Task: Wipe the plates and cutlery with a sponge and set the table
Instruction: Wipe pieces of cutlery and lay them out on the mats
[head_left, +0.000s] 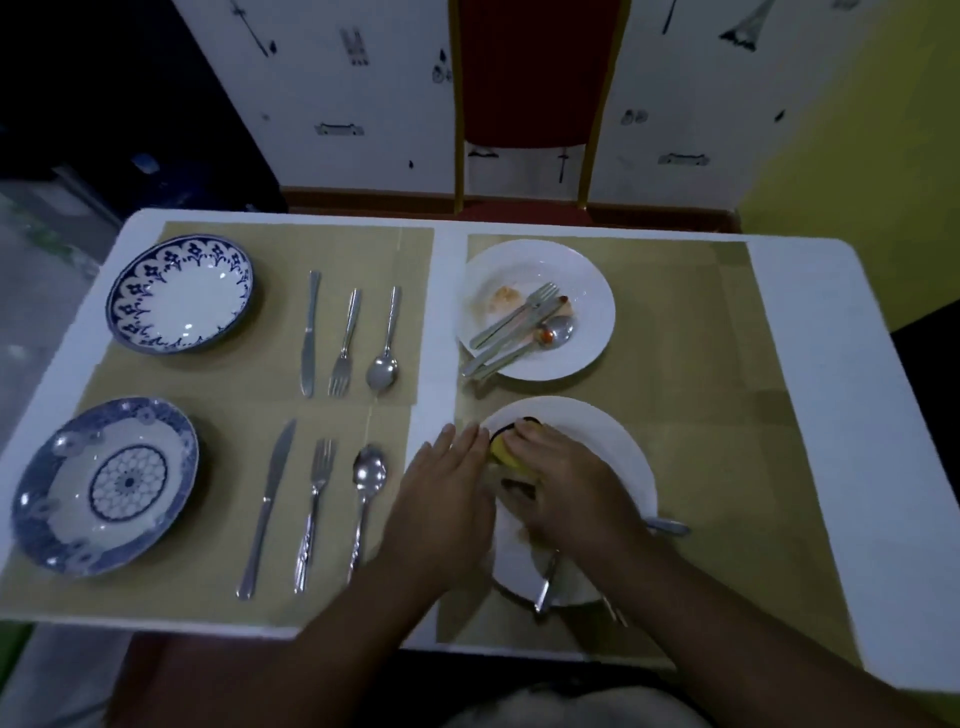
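Observation:
A white plate (618, 441) lies near the table's front, right of centre. My right hand (566, 483) presses a yellow sponge (506, 449) onto it. My left hand (447, 493) rests flat on the plate's left rim, fingers together. Cutlery (548, 582) lies on this plate under my right wrist, and a spoon handle (670, 528) sticks out to the right. Behind it a second white plate (587, 280) carries food stains, a fork (519, 312) and a spoon (553, 332).
On the left mats stand two blue-patterned bowls (182, 293) (106, 483), each with a knife, fork and spoon beside it (345, 338) (314, 509). A red chair (524, 104) stands behind the white table (831, 364).

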